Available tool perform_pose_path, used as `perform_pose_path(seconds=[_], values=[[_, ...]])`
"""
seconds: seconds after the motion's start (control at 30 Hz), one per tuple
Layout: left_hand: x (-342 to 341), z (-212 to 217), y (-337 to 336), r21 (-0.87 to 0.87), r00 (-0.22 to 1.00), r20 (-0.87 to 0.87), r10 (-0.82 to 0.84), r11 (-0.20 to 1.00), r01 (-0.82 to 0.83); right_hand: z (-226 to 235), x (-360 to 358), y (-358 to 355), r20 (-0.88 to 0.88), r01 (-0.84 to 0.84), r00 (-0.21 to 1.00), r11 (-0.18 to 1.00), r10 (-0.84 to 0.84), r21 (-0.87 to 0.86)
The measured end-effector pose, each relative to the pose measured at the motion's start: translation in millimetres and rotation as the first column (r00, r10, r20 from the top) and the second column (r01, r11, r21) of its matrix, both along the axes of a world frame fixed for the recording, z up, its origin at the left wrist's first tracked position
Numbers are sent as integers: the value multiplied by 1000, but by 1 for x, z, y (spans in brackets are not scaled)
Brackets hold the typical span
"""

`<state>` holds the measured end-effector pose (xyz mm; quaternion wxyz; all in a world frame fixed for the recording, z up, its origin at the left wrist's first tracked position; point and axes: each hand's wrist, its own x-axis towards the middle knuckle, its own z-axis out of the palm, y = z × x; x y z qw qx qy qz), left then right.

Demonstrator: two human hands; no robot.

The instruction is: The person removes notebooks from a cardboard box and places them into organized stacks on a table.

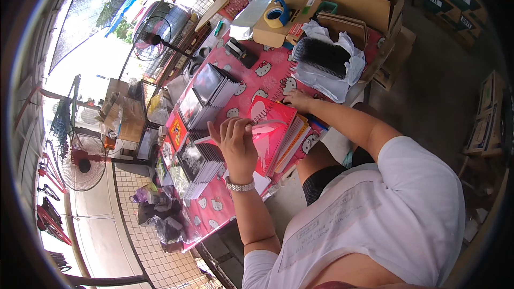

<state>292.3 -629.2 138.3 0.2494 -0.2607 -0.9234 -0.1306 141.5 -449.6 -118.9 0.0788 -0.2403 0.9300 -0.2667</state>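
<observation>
My left hand [235, 138] is raised over the table with its fingers curled in. A thin pale strip [267, 123] shows on both sides of the fist and seems to pass through it. Below lies a stack of spiral notebooks, a bright pink-red notebook [266, 146] on top and yellow and orange edges beneath. At the stack's far corner my right hand [298, 100] bends its fingers down beside a dark spiral coil; what they grip is hidden. Left of my left hand stand rows of stacked spiral notebooks [202, 111] with dark, red and patterned covers.
Black binding coils [323, 57] lie in white paper at the far right. Behind are an open cardboard box [350, 1], a tape roll [276, 17] and a black stapler-like device [241, 52]. Fans [82, 163] stand left. A pink patterned cloth [211, 211] covers the table.
</observation>
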Motion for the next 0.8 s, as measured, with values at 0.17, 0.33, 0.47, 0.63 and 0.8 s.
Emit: perform_pose_path(seconds=[0.17,0.33,0.47,0.63,0.8], values=[[-2,-7,7,50,996,-63,57,997,-54,-3,9,25,-170,163,975,982,-145,96],[6,-13,-3,122,991,-123,52,992,-37,-14,-2,5,-385,-95,903,963,189,252],[-13,7,35,174,988,-82,-133,974,146,-1,-40,59,-205,81,974,995,-92,-65],[-8,-10,-4,163,997,-75,17,987,-4,186,0,41,-107,86,977,803,-183,-589],[-14,-4,11,148,996,-78,39,989,-27,255,59,71,-249,-501,833,482,495,-719]])
